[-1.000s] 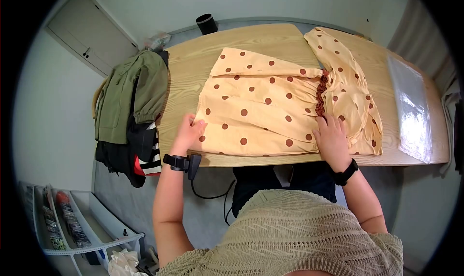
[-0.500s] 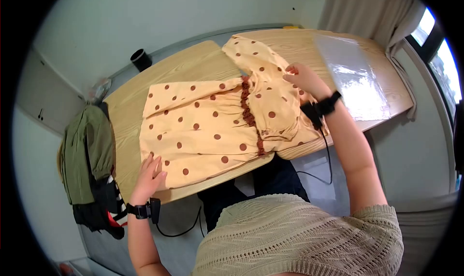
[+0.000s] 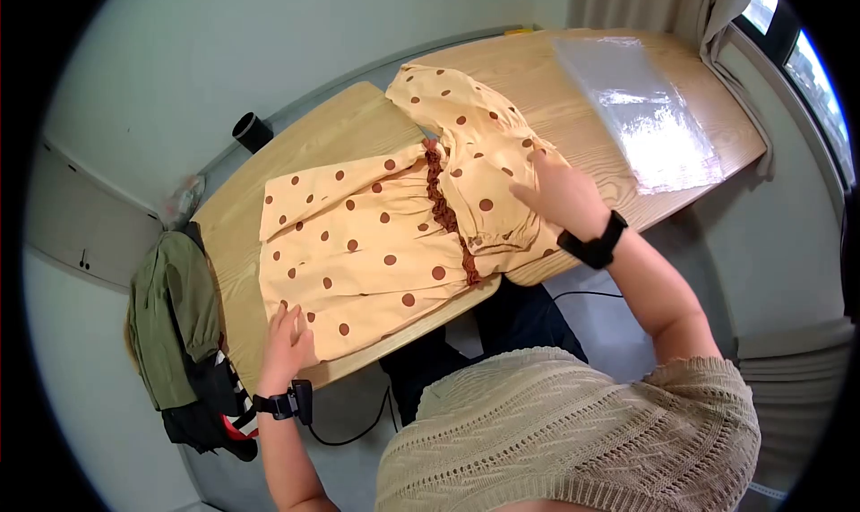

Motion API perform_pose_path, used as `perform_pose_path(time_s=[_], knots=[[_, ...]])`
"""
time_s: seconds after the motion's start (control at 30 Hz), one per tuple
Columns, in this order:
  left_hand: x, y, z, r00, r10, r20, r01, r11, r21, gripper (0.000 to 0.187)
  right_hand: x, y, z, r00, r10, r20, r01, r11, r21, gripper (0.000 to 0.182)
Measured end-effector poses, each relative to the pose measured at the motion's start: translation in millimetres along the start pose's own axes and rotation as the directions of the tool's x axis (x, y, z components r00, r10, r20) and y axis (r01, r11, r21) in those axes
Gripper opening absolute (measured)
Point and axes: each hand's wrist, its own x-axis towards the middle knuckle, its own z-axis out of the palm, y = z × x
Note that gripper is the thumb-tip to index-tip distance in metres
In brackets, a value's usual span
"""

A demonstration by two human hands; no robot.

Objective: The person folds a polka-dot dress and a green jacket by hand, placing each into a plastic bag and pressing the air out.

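Observation:
A pale orange dress (image 3: 358, 243) with brown polka dots lies on the wooden table (image 3: 235, 283). A ruffled brown band crosses its waist. One long sleeve (image 3: 430, 89) reaches toward the far edge, and the other sleeve (image 3: 500, 203) is folded across the bodice. At the hem's near corner, my left hand (image 3: 288, 342) rests flat with its fingers out. My right hand (image 3: 566, 194) is over the neck end of the bodice, thumb and fingers apart, holding nothing that I can see. Black bands with small devices circle both wrists.
A clear plastic bag (image 3: 640, 109) lies on the table's right part. A green jacket (image 3: 175, 306) and darker clothes hang at the left end. Behind the table stands a black bin (image 3: 253, 133). A cable (image 3: 345, 442) hangs near my left wrist.
My right hand has come nearer and lower over the bodice, its fingers now stretched out. My left hand stays at the hem corner. The whole view has shifted slightly.

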Motion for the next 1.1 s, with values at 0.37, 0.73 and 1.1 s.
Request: perform_pose_path(time_s=[0.37,0.73,1.1], knots=[[18,141,-33,0.962,0.245,-0.123,-0.263,0.953,-0.153,0.076,-21,-51,-24,0.989,-0.142,-0.039,0.034,-0.035,0.999,0.034],[81,224,8,0.845,0.405,-0.349,-0.415,0.908,0.051,0.041,-73,-68,-10,0.914,-0.352,-0.204,0.358,0.458,0.814,0.061],[133,199,7,0.76,0.512,-0.4,-0.484,0.857,0.177,0.036,-66,67,15,0.971,0.193,-0.142,-0.051,0.747,0.663,0.04]])
